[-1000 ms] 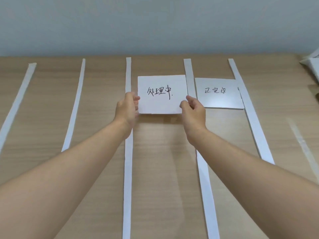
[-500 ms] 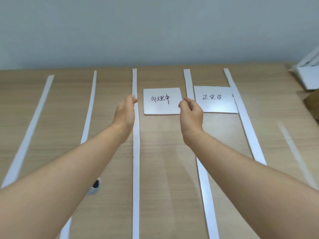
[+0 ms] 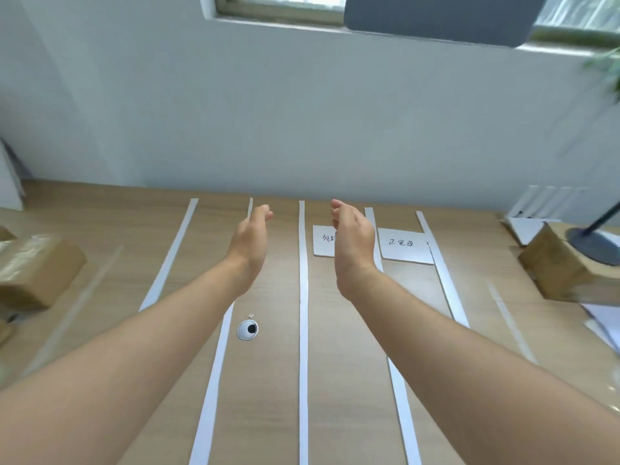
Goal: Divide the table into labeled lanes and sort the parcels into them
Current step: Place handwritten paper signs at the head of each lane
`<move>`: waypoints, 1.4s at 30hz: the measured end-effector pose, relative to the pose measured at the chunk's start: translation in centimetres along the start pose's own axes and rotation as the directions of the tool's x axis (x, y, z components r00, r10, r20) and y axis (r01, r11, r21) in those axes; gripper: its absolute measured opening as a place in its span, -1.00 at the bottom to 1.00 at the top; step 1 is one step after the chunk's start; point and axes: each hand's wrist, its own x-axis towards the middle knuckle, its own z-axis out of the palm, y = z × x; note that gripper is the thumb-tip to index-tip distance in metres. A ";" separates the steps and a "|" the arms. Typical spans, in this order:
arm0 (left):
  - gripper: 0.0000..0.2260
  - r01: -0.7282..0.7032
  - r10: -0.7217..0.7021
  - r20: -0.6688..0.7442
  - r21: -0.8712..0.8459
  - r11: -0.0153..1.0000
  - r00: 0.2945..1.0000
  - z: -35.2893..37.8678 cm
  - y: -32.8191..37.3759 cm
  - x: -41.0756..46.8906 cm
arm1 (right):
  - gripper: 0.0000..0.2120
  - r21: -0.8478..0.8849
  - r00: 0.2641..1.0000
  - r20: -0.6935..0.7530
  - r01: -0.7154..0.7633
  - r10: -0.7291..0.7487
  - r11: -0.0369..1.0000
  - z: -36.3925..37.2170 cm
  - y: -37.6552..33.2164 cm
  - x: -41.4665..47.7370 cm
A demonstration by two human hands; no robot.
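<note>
Hovering relaxed and empty, left hand and right hand grip nothing — two cards lie between strips, parcels wait at the table ends; a dragged parcel could skew loose strips.

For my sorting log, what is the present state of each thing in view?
Left hand: open, holding nothing.
Right hand: open, empty, hiding part of one card.
Left white handwritten paper card: flat between two strips, partly hidden.
Right white handwritten paper card: flat in the next lane.
Long white paper strips: flat, marking lanes.
Left brown cardboard parcel: far left, in no labelled lane.
Right brown cardboard parcel: far right, in no labelled lane.
</note>
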 end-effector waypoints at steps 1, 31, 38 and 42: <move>-0.40 -0.005 0.005 0.008 -0.003 1.000 1.000 -0.9 0.4 -1.6 | -0.71 0.005 1.000 0.010 0.023 -0.023 1.000 0.3 -0.7 -2.0; -0.36 0.149 -0.161 -0.604 -0.070 0.986 0.781 -58.5 -13.2 -47.4 | -0.68 -0.097 0.768 0.607 -0.183 0.204 0.978 32.5 11.8 -55.9; -0.39 0.244 -0.257 -0.589 -0.103 0.964 0.766 -69.9 -18.5 -48.6 | -0.67 -0.246 0.770 0.538 -0.247 0.344 0.937 42.7 19.8 -60.8; -0.40 0.302 -0.306 -0.575 -0.107 0.947 0.758 -74.1 -21.9 -45.8 | -0.64 -0.309 0.780 0.471 -0.292 0.412 0.905 47.3 24.0 -59.7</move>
